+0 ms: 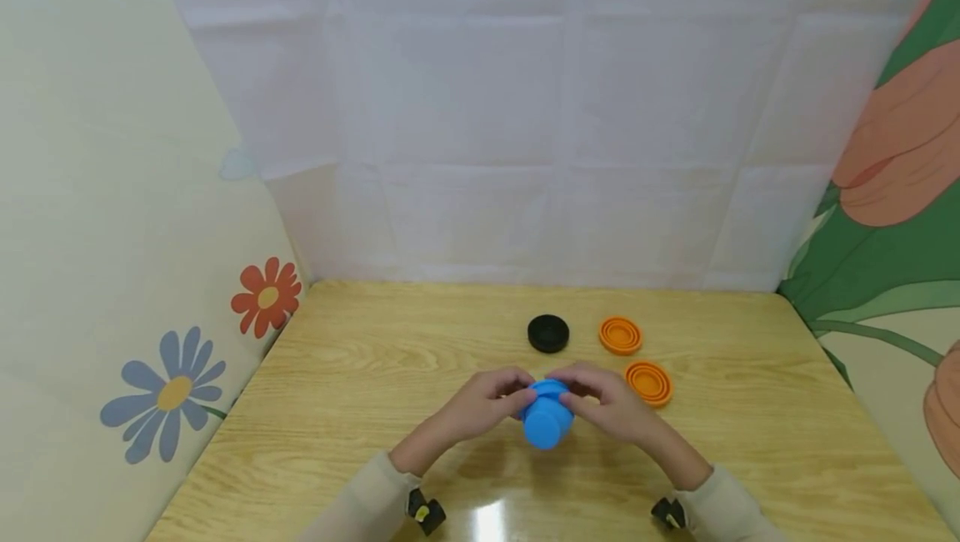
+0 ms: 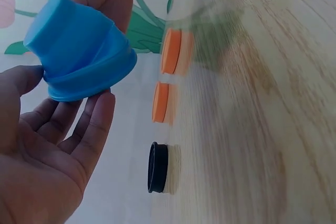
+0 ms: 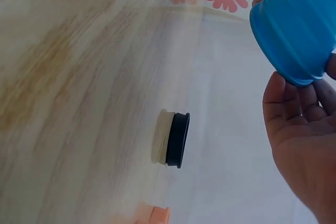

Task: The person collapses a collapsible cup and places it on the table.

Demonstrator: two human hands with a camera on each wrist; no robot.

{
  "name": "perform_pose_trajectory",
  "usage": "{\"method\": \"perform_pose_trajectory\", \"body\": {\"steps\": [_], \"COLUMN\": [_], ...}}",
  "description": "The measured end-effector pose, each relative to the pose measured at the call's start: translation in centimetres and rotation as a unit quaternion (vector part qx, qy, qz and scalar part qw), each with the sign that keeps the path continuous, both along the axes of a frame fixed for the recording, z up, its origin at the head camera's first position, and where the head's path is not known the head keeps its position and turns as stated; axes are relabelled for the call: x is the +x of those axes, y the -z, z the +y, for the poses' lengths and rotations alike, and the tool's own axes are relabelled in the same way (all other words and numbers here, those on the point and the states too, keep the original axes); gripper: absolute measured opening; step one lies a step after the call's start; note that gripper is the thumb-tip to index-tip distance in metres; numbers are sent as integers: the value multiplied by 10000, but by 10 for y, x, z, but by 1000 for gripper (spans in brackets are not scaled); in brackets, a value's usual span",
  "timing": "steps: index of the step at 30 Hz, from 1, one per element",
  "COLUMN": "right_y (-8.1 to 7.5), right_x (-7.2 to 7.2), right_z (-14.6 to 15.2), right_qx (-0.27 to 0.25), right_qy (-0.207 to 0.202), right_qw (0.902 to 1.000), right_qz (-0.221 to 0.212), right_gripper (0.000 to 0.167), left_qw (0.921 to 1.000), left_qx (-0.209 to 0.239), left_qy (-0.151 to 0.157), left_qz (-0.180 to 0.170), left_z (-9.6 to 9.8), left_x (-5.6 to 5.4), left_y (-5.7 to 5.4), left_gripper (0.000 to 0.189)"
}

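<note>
A blue collapsible cup [image 1: 547,424], partly unfolded and lopsided, is held above the table between both hands. My left hand [image 1: 487,400] pinches its left side, thumb on the wall and fingers under the rim, as the left wrist view shows on the blue cup [image 2: 84,56]. On the opposite side my right hand [image 1: 609,404] grips the rim in the same way. The cup's base points toward me and its rim faces away. Its inside is hidden.
Beyond the hands a flattened black collapsible cup [image 1: 548,333] lies on the wooden table [image 1: 390,342]. Two flattened orange cups [image 1: 620,335] lie to its right, the nearer orange cup [image 1: 649,383] close to my right hand. A white cloth [image 1: 465,133] hangs behind the table.
</note>
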State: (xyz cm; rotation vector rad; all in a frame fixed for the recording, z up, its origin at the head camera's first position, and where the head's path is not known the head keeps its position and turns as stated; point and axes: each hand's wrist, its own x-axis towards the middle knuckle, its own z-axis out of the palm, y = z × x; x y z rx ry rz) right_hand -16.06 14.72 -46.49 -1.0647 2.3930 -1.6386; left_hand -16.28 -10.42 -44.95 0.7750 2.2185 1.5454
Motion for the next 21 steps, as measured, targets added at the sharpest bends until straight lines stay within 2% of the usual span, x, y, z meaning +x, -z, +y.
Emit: {"method": "perform_pose_trajectory", "body": {"steps": [4,7,10,12,16,21], "right_y": [-1,-2,-3,-5,-5,-6], "right_x": [1,1,1,2,3,3], "right_z": [0,1,3,5,6,4], "right_qx": [-17,-200,-543,-747,-824,-653], "right_qy": [56,49,-77,-230,-322,-156], "right_qw": [9999,9974,9903,9855,9829,9845], "right_qz": [-121,-688,-1275,-1508,-1612,-1623], "right_gripper": [29,35,42,44,44,42], "left_qw": [9999,9998,9991,9982,9969,9966], "left_qx": [-97,-5,235,393,448,326], "left_qy": [-28,-185,-358,-439,-566,-531], "left_qz": [42,16,-76,-125,-302,-540], "left_z": [1,0,-2,-3,-1,2], "left_x": [1,1,2,2,3,4], "left_y": [0,-1,-2,-2,-2,-1], "left_gripper": [25,26,28,29,30,29]}}
